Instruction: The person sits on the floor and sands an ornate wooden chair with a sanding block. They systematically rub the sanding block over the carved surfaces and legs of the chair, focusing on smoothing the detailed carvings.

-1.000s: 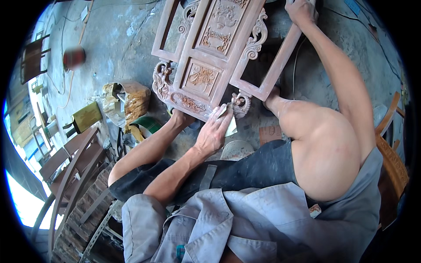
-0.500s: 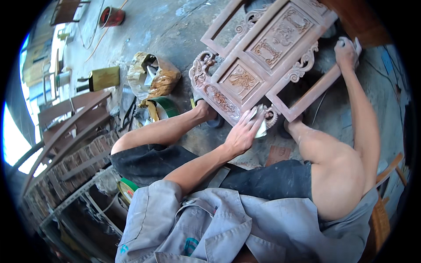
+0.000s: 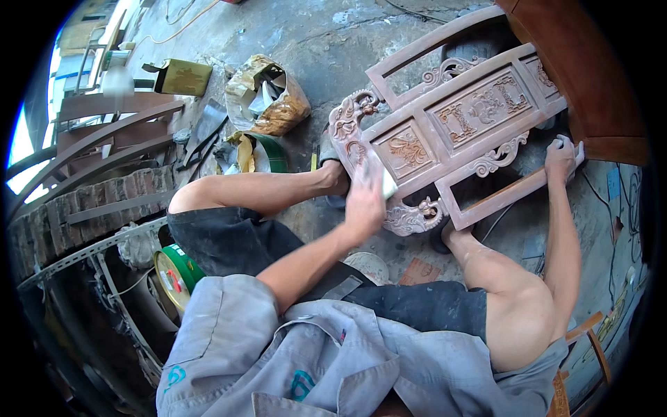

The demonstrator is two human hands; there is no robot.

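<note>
Grey concrete workshop floor (image 3: 333, 42), dusty, cluttered.

Head view: a carved reddish-brown wooden panel with relief scrollwork and open frame sections (image 3: 458, 132) lies tilted on the floor between the seated person's bare legs. Left hand (image 3: 365, 201) is pressed flat on the panel's lower left edge, fingers closed over a small pale pad, looks like sandpaper (image 3: 388, 184); hand blurred. Right hand (image 3: 560, 158) is wrapped around the lower right frame rail, arm stretched nearly straight, steadying it. Left forearm is angled up from the lower middle.

Progress judgement: carving is complete, wood bare and matt, no finish visible; smoothing seems mid-way, at the lower corner scroll.

Around: crumpled brown paper bag (image 3: 267, 97), yellow-green cardboard box (image 3: 182, 76), green round tin (image 3: 177, 274), stacked curved wooden parts (image 3: 104, 139) at left.
</note>
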